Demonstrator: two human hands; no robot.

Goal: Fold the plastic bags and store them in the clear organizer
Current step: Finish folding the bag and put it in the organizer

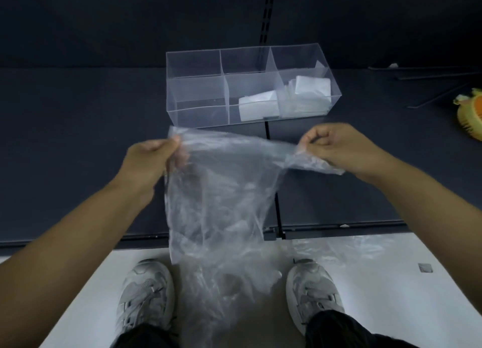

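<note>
A clear, crumpled plastic bag [221,191] hangs in the air in front of me, stretched by its top edge. My left hand [154,154] pinches the bag's upper left corner. My right hand [336,145] grips the upper right corner, with some film bunched under its fingers. The bag's lower end drops past the table edge, down between my shoes. Beyond the bag stands the clear organizer [198,92] with three compartments. Its middle compartment holds a folded bag [258,107], its right one a stack of folded bags [307,92]; the left compartment looks empty.
The dark table [78,139] has its front edge just behind my feet. More clear plastic [347,248] lies on the light floor at the right. A yellow-orange toy [470,113] sits at the table's right edge. Thin dark rods [438,76] lie at the back right.
</note>
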